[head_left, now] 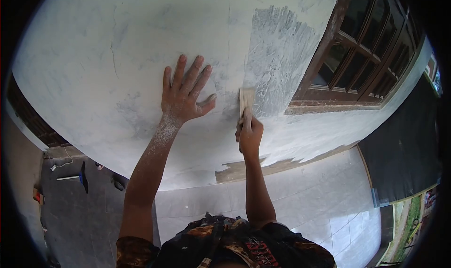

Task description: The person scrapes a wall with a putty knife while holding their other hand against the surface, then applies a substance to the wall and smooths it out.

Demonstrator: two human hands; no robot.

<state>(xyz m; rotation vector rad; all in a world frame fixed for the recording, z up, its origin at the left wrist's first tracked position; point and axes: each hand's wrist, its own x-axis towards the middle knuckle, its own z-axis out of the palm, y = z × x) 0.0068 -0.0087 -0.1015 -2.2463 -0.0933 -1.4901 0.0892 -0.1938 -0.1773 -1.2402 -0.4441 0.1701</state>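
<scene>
Fingers of the right hand (250, 132) are clamping the lower end of a flat scraper (246, 98), one fingertip apparently pressing along it. The scraper's broad end appears to be touching the wall (155, 37) at the left edge of a rough grey patch (278, 56), beside the window (361, 48). Fingers of the left hand (183, 104) are standing apart, seemingly resting on the wall. Judged by look, the scraper is likely handling as light and fairly stiff; its gripped end is offering the surest hold.

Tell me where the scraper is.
In the head view, the scraper is in the right hand, at the lower left of the grey patch, left of the window.
</scene>
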